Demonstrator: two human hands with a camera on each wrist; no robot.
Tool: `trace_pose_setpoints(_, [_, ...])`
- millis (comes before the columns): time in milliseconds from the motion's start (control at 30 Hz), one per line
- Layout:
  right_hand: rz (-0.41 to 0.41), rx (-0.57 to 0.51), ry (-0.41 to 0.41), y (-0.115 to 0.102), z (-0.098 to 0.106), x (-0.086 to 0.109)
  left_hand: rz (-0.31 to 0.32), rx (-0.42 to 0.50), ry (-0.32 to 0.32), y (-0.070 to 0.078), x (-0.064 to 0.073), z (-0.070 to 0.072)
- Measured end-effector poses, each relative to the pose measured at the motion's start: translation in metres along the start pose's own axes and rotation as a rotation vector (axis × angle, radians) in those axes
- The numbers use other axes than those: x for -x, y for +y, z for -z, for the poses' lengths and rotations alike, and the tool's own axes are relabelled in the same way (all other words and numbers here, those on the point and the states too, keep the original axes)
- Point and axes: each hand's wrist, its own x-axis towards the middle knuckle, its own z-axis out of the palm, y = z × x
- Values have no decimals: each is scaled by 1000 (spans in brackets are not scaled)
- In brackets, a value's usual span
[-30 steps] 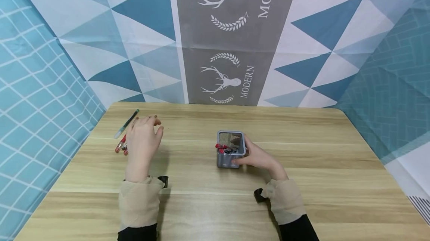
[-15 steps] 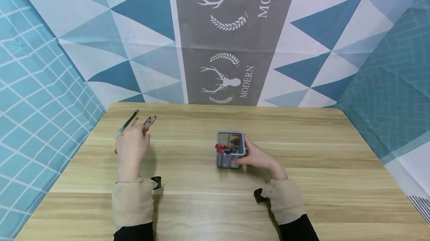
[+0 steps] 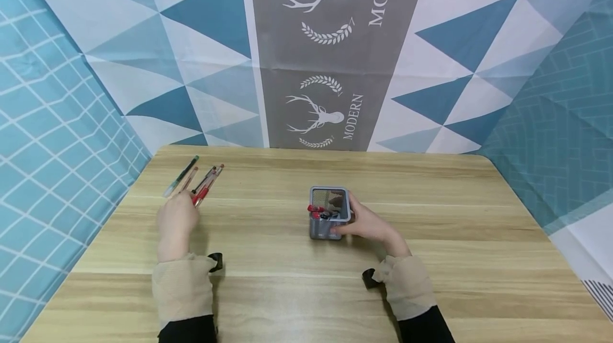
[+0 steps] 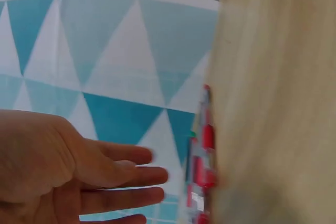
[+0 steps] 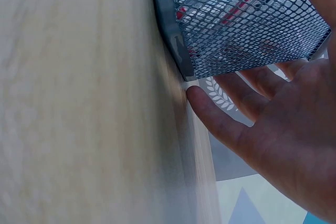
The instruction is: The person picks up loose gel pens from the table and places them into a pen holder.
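My left hand is over the table's left side, at the near ends of several pens. Its fingers stretch toward them in the left wrist view, holding nothing, with a gap before the red pens. Red-gripped pens lie slanted beside a thinner pen and a pen with a green end; the hand hides some near ends. Near the table's middle, my right hand holds a grey mesh pen holder from its right side. Red and dark pens lean inside, seen through the mesh in the right wrist view.
The wood-grain table reaches back to a patterned cloth wall. A blue gridded cloth borders its left side and a teal one its right. Black straps show at both wrists.
My left hand has moved left and toward my body, uncovering the red-gripped pens on the table. My right hand and the pen holder have stayed in place.
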Motion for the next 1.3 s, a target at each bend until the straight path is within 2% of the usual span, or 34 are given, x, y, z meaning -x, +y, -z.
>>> trace_pose_setpoints(133, [-7,-14,-4,0,0,0,65,84,19,-9,0,-8])
trace_pose_setpoints(267, [-3,-11,-6,0,0,0,101,107,57,-17,-1,-15])
trace_pose_setpoints(467, [21,-21,-10,2,1,-1,109,111,64,-24,-3,-20])
trace_pose_setpoints(667, [10,-30,-13,3,2,-1,101,75,71,-27,-3,-24])
trace_pose_setpoints(900, [23,-33,-23,3,1,-2,133,43,93,-26,-2,-26])
trace_pose_setpoints(1300, [27,-24,-22,-1,1,-1,166,39,6,-34,-3,-25])
